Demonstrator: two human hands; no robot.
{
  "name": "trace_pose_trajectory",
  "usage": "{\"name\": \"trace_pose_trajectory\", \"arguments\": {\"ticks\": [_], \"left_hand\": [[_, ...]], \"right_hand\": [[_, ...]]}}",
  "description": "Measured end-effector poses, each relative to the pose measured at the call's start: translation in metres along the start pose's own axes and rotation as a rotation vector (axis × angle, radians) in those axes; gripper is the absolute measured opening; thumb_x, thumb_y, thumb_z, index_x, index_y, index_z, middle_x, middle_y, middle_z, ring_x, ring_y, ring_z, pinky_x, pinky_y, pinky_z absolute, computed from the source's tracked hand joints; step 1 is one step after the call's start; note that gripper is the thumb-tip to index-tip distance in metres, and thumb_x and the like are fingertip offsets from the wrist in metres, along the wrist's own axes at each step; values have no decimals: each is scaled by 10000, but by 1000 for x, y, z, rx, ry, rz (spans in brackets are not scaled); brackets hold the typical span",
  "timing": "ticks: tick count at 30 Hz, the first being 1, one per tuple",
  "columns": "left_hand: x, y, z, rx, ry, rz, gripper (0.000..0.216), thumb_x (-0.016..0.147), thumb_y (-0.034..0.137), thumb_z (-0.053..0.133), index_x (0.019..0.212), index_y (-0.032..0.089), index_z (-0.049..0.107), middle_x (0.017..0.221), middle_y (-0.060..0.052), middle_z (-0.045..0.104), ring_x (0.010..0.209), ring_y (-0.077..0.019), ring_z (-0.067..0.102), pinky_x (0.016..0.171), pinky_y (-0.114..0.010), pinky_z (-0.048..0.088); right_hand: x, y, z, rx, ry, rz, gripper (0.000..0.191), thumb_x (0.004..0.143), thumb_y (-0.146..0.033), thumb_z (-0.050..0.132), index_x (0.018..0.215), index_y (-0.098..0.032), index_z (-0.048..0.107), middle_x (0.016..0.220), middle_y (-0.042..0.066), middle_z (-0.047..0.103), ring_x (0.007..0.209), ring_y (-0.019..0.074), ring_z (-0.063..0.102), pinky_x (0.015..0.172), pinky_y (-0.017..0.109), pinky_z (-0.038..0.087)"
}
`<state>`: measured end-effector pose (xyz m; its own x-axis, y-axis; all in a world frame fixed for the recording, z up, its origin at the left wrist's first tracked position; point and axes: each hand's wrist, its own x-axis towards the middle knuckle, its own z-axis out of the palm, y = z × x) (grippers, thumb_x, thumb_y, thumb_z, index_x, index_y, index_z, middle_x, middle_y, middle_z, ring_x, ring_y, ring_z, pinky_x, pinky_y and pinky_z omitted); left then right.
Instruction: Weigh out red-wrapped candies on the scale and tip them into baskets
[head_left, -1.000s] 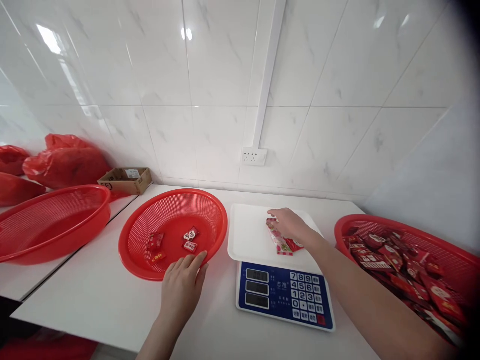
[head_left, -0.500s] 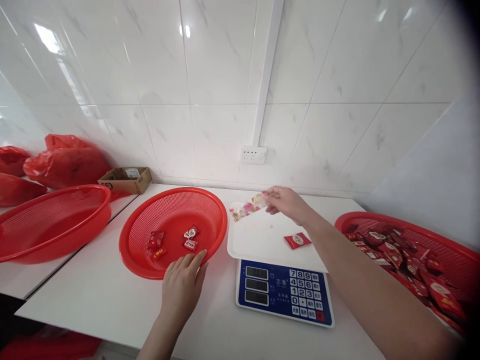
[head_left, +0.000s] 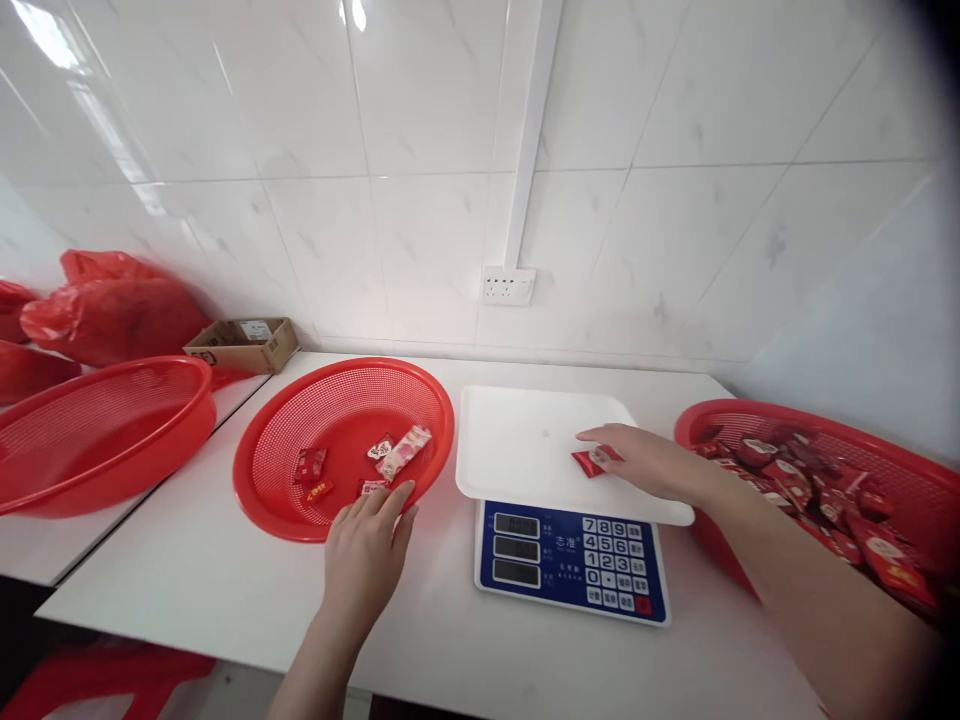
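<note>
1. White tiled wall (head_left: 435, 240) stands behind everything, and the back edge of the white table (head_left: 450, 620) is along it.
2. Front edge of the table crosses the lower left; bare white surface shows before the basket and the scale.
3. Three red baskets are in a row: the left basket (head_left: 202, 400), the middle basket (head_left: 255, 430) and the filled right basket (head_left: 720, 408).
4. Between the middle basket and the scale (head_left: 562, 575) only a narrow strip is open; the scale's white tray (head_left: 510, 440) comes near the right basket.
5. Left hand (head_left: 366, 550) rests with bent fingers at the middle basket's near rim; I cannot tell how firmly it grips.
6. Right hand (head_left: 645, 462) is low above the tray, fingers partly bent over the red packet (head_left: 588, 463); whether they have closed on it, I cannot tell.
7. One pink packet (head_left: 405, 452) lies inside the middle basket, among smaller packets.
</note>
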<state>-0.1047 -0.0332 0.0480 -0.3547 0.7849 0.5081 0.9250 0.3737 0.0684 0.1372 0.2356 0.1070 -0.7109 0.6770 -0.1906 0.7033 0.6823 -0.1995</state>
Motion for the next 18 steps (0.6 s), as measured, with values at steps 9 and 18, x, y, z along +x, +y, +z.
{"name": "trace_pose_trajectory", "arguments": {"ticks": [9,18], "left_hand": [[2,6,-5,-29,-92,-69,254,912,275,507,1122,223,639,952,-43,716,819,-219,656,700,-348,479],[8,2,-4,-62,-127,-104,269,915,288,495,1139,230,633,990,-45,709,882,-222,652,731,-344,482]], "right_hand": [[9,-18,-1,101,30,-43,215,728,-283,541,921,-235,625,1007,93,659,930,285,631,771,390,512],[6,-144,-5,622,297,-451,534,852,-458,522,1361,-337,416,1425,30,438,1253,242,479,1000,432,468]]}}
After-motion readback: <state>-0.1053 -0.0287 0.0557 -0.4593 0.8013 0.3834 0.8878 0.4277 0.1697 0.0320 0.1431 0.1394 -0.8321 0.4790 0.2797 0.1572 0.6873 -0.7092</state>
